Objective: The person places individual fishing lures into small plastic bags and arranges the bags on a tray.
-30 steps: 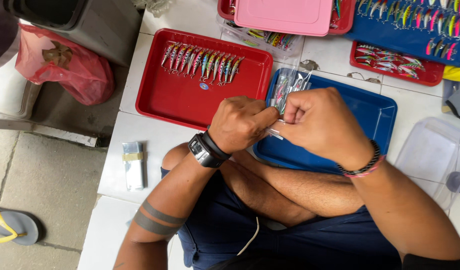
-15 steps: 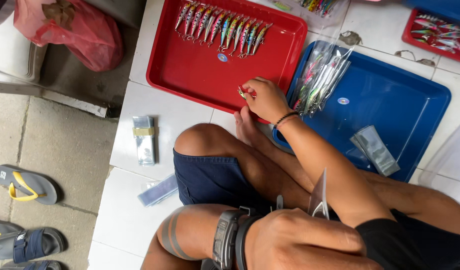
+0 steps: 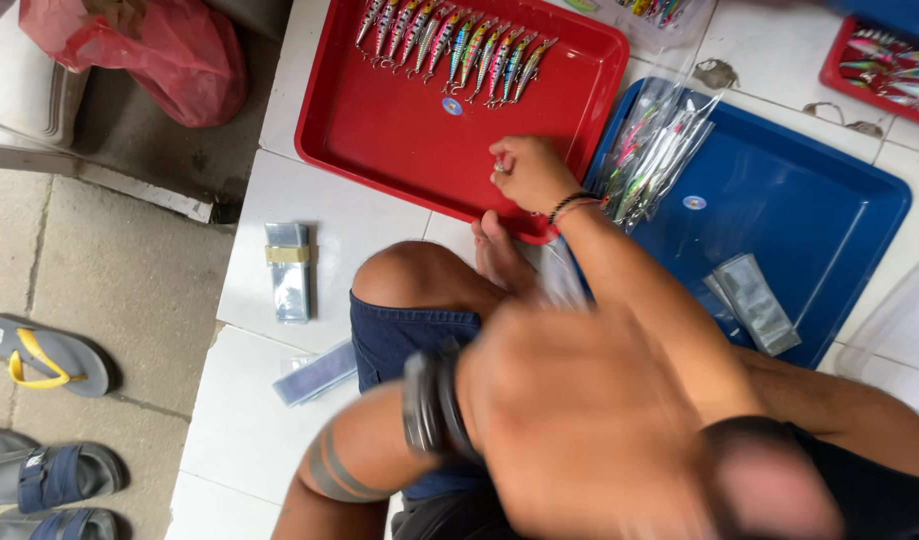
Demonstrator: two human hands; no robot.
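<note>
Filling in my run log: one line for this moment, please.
right hand over red tray | left hand near camera, blurred | lures in row

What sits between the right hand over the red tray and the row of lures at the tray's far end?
Nothing visible. The right hand is over the near part of the red tray; only bare tray floor and a small round sticker lie between it and the row of lures.

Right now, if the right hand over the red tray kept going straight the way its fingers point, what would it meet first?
The right hand points left across the red tray. Its fingers look to meet bare tray floor first, then the tray's left rim. The row of fishing lures lies further up, off that line. How high the hand sits is unclear.
</note>
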